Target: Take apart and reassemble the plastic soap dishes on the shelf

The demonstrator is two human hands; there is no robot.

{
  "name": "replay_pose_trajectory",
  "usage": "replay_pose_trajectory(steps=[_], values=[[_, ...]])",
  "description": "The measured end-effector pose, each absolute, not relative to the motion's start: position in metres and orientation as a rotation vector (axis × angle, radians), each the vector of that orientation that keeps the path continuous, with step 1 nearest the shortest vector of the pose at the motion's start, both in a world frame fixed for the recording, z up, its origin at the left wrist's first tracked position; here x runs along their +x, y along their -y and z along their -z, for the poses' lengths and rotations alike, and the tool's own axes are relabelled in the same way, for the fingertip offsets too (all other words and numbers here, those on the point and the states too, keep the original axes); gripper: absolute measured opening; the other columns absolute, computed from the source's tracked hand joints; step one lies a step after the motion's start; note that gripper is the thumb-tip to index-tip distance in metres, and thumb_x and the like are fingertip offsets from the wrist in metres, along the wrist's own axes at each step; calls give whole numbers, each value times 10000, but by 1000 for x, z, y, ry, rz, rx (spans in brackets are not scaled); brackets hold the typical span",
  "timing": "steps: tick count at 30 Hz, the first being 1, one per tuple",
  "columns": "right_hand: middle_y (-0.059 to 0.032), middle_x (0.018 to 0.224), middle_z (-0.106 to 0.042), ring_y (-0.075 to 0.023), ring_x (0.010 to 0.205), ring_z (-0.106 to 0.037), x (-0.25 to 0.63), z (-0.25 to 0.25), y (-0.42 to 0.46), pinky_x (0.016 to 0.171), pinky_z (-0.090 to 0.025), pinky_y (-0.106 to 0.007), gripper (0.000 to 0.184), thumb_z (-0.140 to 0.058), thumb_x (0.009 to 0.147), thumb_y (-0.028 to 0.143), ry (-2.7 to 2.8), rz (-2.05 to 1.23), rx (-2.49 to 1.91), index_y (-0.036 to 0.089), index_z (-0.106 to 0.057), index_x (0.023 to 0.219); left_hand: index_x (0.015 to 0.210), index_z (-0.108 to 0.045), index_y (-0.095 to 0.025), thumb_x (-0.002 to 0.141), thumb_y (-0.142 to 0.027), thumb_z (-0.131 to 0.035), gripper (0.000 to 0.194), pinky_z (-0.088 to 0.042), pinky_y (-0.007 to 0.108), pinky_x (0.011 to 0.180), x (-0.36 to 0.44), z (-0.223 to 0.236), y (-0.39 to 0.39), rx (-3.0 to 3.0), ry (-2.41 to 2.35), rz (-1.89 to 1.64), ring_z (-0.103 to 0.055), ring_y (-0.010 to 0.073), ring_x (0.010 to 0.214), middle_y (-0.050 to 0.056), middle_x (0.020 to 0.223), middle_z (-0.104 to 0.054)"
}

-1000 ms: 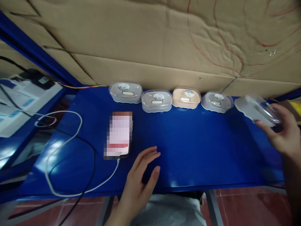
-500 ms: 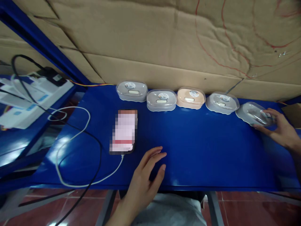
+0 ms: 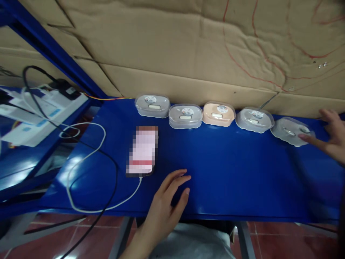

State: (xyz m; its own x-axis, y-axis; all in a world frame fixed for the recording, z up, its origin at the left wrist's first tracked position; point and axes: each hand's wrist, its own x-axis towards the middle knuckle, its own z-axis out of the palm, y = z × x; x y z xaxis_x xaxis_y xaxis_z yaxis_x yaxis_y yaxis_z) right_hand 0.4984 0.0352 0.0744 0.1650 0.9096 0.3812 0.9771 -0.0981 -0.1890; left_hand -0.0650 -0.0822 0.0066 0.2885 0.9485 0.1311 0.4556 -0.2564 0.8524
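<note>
Several small oval plastic boxes with clear lids stand in a row along the back of the blue table (image 3: 229, 180). Farthest right is a grey box (image 3: 289, 132); my right hand (image 3: 332, 135) is beside it, fingers spread, the thumb over its right end. Leftward come another grey box (image 3: 253, 124), a peach box (image 3: 217, 120), a third grey box (image 3: 184, 122) and the leftmost grey box (image 3: 152, 111). Near the front edge my left hand (image 3: 168, 201) rests with fingers loosely apart and holds nothing.
A phone (image 3: 142, 151) with a blurred screen lies left of my left hand, a white cable (image 3: 118, 205) plugged into it. A black cable (image 3: 115, 172) crosses the table's left part. Power strips with plugs (image 3: 51, 118) sit at far left. A cardboard wall (image 3: 161, 43) rises behind the boxes.
My right hand has let go of the rightmost grey box and moved right, its fingers spreading. That box now stands at the row's end. My left hand has stayed in place.
</note>
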Motion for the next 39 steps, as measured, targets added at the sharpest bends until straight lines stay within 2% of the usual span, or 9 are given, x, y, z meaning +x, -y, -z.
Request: replay_pose_trajectory(steps=[3, 6, 8, 15, 23, 27, 31, 35, 39], values=[[-172, 1691, -452, -342, 1525, -502, 406, -99, -51, 1169, -488, -517, 824, -685, 918, 709, 1930, 23, -1636, 371, -432, 1626, 1363, -642, -346, 1071, -265, -575, 310, -580, 425, 1107, -65, -9, 80, 1821, -1260, -863, -679, 225, 1310, 64, 1448, -651], [-143, 1711, -424, -343, 1600, -385, 298, -108, -71, 1288, -333, -607, 598, -619, 1033, 495, 2373, -119, -1321, 323, -481, 1588, 1346, -658, -327, 1078, -277, -564, 288, -578, 425, 1106, -65, -12, 78, 1791, -1258, -861, -689, 226, 1295, 71, 1428, -668], [-138, 1689, -457, -350, 1579, -417, 240, -102, -85, 1265, -359, -638, 507, -563, 1065, 419, 2581, -125, -1128, 300, -518, 1555, 1342, -664, -309, 1083, -281, -554, 283, -580, 428, 1104, -65, -14, 78, 1785, -1260, -860, -695, 232, 1287, 82, 1415, -680], [-216, 1755, -307, -419, 1624, -300, 159, -56, -128, 1281, -253, -710, 663, -581, 1048, 388, 2682, 36, -1074, 184, -383, 1647, 1342, -670, -272, 1068, -258, -559, 295, -592, 436, 1097, -63, -15, 81, 1867, -1246, -877, -708, 243, 1267, 101, 1389, -699], [-188, 1665, -474, -415, 1571, -395, 173, -47, -94, 1256, -311, -692, 581, -545, 1075, 360, 2720, 1, -1100, 211, -429, 1625, 1374, -619, -306, 1066, -243, -565, 319, -586, 457, 1113, -64, -12, 82, 1891, -1219, -868, -680, 238, 1303, 96, 1427, -653], [-154, 1554, -560, -389, 1581, -381, 193, -49, -34, 1249, -342, -680, 494, -609, 1058, 391, 2712, -136, -985, 257, -538, 1529, 1503, -495, -341, 1027, -236, -639, 508, -544, 506, 1166, -64, -9, 86, 1897, -1293, -944, -568, 276, 1450, 123, 1598, -482], [-147, 1466, -578, -353, 1556, -428, 203, -55, 11, 1190, -488, -576, 527, -705, 1006, 408, 2695, -403, -860, 270, -562, 1494, 1654, -266, -336, 933, -317, -801, 899, -501, 596, 1192, -61, -3, 83, 1939, -1289, -937, -397, 371, 1587, 192, 1738, -284], [-152, 1511, -533, -331, 1522, -473, 211, -60, 14, 1167, -540, -491, 561, -756, 967, 408, 2580, -533, -817, 264, -560, 1473, 1713, -64, -346, 828, -360, -911, 1225, -435, 703, 1207, -57, 2, 77, 2041, -1246, -858, -457, 420, 1545, 217, 1679, -430], [-144, 1545, -505, -352, 1523, -470, 232, -42, -18, 1219, -479, -576, 590, -746, 974, 371, 2417, -480, -987, 312, -515, 1514, 1717, -11, -345, 790, -329, -939, 1312, -432, 687, 1221, -59, 1, 77, 2017, -1282, -858, -492, 409, 1525, 193, 1622, -524]])
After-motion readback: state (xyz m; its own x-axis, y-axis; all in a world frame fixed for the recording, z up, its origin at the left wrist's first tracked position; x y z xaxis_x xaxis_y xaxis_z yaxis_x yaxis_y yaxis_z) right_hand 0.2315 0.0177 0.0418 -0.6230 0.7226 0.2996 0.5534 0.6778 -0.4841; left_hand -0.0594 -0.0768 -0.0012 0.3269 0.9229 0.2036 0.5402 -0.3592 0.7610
